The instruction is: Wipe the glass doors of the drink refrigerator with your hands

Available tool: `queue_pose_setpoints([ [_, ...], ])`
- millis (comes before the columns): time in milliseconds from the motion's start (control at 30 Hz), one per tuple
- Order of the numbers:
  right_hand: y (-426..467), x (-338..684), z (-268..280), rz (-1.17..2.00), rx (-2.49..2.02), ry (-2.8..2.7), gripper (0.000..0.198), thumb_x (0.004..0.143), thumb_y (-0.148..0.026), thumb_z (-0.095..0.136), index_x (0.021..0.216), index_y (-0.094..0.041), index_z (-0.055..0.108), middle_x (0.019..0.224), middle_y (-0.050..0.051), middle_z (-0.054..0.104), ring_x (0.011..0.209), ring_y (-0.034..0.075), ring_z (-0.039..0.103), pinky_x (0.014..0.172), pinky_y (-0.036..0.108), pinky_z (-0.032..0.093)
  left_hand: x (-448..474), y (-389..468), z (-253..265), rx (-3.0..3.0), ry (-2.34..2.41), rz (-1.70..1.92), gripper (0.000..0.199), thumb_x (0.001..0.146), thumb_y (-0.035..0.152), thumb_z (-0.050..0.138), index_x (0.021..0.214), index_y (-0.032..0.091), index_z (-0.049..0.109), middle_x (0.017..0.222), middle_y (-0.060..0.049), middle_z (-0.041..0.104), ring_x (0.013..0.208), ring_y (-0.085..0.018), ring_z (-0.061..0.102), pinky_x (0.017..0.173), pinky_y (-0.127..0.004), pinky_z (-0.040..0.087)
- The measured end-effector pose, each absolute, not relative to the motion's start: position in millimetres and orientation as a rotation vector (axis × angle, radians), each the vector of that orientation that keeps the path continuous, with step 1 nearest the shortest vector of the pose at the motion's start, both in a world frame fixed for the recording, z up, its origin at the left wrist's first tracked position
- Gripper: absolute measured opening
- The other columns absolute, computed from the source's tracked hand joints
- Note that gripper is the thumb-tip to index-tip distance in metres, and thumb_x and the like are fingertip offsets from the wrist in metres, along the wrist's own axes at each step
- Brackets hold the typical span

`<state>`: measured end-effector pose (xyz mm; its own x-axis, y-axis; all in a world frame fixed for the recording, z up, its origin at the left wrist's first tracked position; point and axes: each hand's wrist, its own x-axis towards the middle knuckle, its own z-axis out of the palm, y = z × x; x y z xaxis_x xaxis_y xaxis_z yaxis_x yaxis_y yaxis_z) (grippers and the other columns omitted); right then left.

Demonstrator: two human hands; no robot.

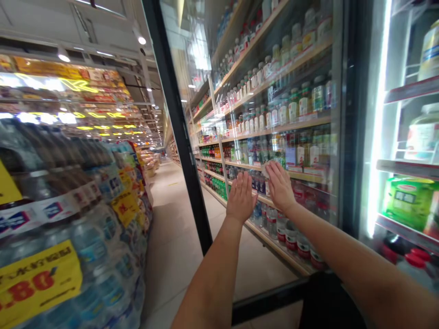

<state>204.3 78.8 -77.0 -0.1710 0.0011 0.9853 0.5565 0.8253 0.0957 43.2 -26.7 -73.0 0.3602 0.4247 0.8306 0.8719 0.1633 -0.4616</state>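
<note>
A glass cooler door with a black frame stands swung out in front of me. My left hand lies flat against its glass, fingers stretched upward and holding nothing. Slightly higher and to the right, my right hand presses on the same pane. A small white cloth peeks out at the left of its fingertips; most of it is hidden under the fingers. Shelves of bottles show in the glass behind both hands.
To the right is the lit cooler interior, with a green package and bottles on its shelves. Stacked water bottles with yellow price signs line the left. A tiled aisle runs between.
</note>
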Motion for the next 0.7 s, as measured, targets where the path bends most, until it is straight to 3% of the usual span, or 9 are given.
queue_pose_setpoints([
  [300, 72.0, 196.2, -81.9, -0.523, -0.420, -1.771, 0.058, 0.102, -0.021, 0.035, 0.159, -0.024, 0.027, 0.158, 0.010, 0.043, 0.153, 0.025, 0.025, 0.122, 0.052, 0.029, 43.3, -25.3, -74.0, -1.452, -1.261, -0.478, 0.071, 0.100, 0.040, 0.047, 0.155, 0.000, 0.028, 0.163, -0.020, 0.022, 0.154, -0.034, 0.011, 0.125, -0.050, 0.025],
  [700, 63.8, 184.4, -66.3, -0.420, -0.476, -1.705, 0.058, 0.102, -0.022, 0.032, 0.160, -0.023, 0.025, 0.161, 0.010, 0.037, 0.154, 0.025, 0.022, 0.123, 0.055, 0.026, 43.2, -26.3, -73.6, -1.504, -1.306, -0.488, 0.075, 0.099, 0.040, 0.049, 0.158, 0.002, 0.022, 0.164, -0.021, 0.016, 0.154, -0.033, 0.009, 0.126, -0.052, 0.020],
])
